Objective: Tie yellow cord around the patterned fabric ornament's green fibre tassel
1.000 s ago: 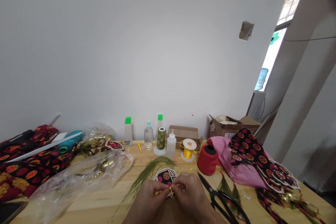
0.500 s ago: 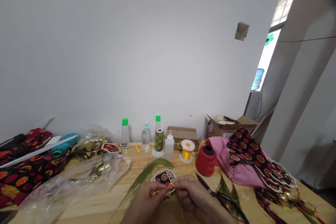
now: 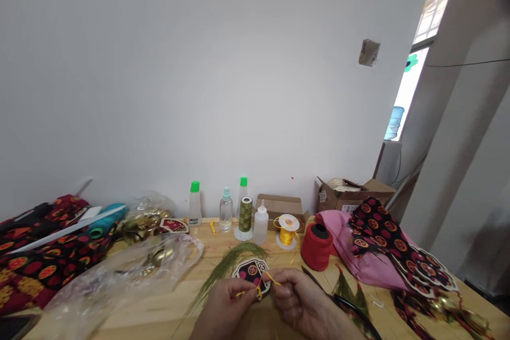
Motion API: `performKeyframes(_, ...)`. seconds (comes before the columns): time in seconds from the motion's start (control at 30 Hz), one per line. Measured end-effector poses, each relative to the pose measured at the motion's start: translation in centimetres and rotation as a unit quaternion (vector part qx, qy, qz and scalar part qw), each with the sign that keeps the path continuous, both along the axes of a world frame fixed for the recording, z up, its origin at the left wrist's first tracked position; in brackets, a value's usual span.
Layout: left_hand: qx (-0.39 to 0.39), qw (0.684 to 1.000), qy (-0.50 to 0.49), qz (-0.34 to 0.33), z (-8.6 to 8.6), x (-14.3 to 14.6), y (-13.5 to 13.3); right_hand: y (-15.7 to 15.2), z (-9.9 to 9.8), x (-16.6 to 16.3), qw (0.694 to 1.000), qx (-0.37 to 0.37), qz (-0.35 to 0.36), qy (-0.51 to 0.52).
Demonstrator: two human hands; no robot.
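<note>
Wooden table (image 3: 159,313) carries red spool (image 3: 316,247), scissors (image 3: 342,303), bottles (image 3: 225,210).

Both hands, left hand (image 3: 226,303) and right hand (image 3: 297,300), pinch a yellow cord (image 3: 261,288) over a patterned patch (image 3: 251,270).

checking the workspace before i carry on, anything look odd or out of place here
One thing: a torn scrap of brown paper or tape sticks crookedly high on the bare wall. On the table, loose green threads lie splayed beside the patterned patch.
</note>
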State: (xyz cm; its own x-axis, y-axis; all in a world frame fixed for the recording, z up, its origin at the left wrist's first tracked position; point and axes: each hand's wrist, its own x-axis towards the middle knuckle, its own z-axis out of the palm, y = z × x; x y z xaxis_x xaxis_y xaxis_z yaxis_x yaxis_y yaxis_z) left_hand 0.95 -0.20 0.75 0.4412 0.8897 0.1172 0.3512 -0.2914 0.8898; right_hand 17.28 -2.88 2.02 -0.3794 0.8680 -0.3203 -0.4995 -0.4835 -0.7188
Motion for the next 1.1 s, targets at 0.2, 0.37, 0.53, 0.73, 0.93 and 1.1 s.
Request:
performKeyframes(0.2, -0.02, 0.998, -0.032, -0.043, 0.1, 0.1, -0.2, 0.0, -1.7, -1.8, 0.957, 0.191, 0.015, -0.216)
performKeyframes(0.37, -0.041, 0.998, -0.035, -0.041, -0.4, 0.2, 0.1, 0.5, -3.6, -2.4, 0.826, 0.342, -0.015, -0.447)
performKeyframes(0.53, -0.064, 0.997, -0.041, -0.033, -0.5, 0.3, 0.1, 0.1, -2.3, -2.2, 0.715, 0.393, -0.072, -0.574)
performKeyframes(0.73, -0.063, 0.997, -0.045, 0.002, -0.5, 0.2, 0.2, -0.4, -1.2, -2.0, 0.671, 0.372, -0.07, -0.637)
performKeyframes(0.93, -0.127, 0.981, -0.147, 0.03, -1.8, 0.1, 0.9, -0.3, -1.0, -1.8, 0.65, 0.384, -0.114, -0.646)
performKeyframes(1.1, -0.168, 0.967, -0.189, 0.022, -1.5, 0.2, 0.7, -0.1, -1.2, -1.8, 0.651, 0.4, -0.128, -0.633)
